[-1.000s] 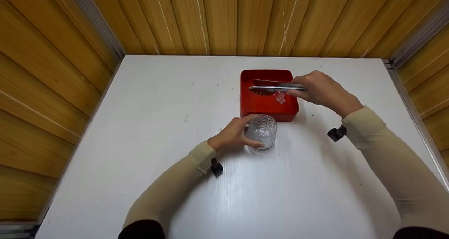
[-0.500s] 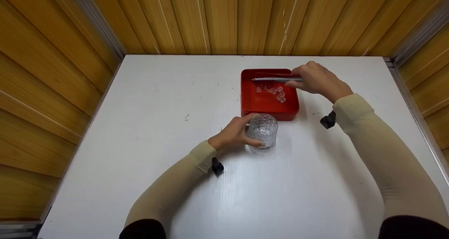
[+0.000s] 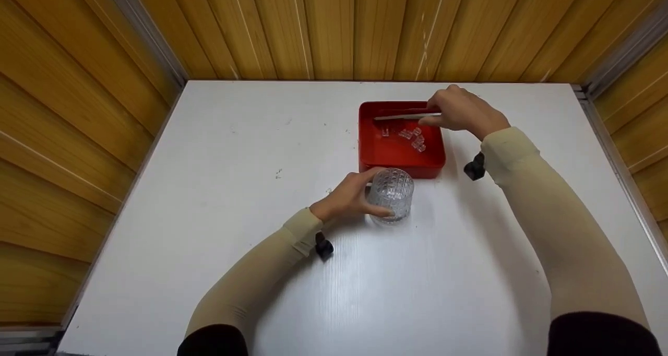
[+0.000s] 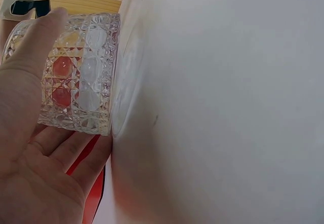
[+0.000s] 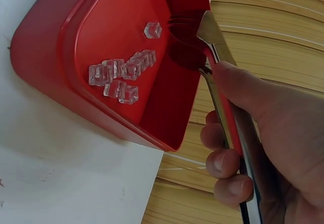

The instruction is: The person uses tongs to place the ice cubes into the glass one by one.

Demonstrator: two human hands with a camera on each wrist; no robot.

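Observation:
My left hand (image 3: 342, 197) grips a clear cut-glass tumbler (image 3: 395, 191), thumb on its near side and fingers around the far side. The tumbler stands upright on the white table, close against the front of a red square box (image 3: 378, 155). With my right hand (image 3: 467, 110) I hold metal tongs (image 3: 404, 117) over the back of that box. In the right wrist view, the tongs' tips stand slightly apart, with no cube visible between them. Several clear cubes (image 5: 115, 72) lie on the box floor, most bunched together and one (image 5: 152, 30) off by itself.
Wood-panel walls (image 3: 334, 30) rise behind the white table (image 3: 250, 152) and on both sides. A black wrist camera (image 3: 323, 246) is strapped to the left sleeve, another (image 3: 475, 167) to the right.
My right hand and the tongs have moved back and slightly left, uncovering more of the cubes. The tongs' arms look closer together than before. The left hand and tumbler stay put.

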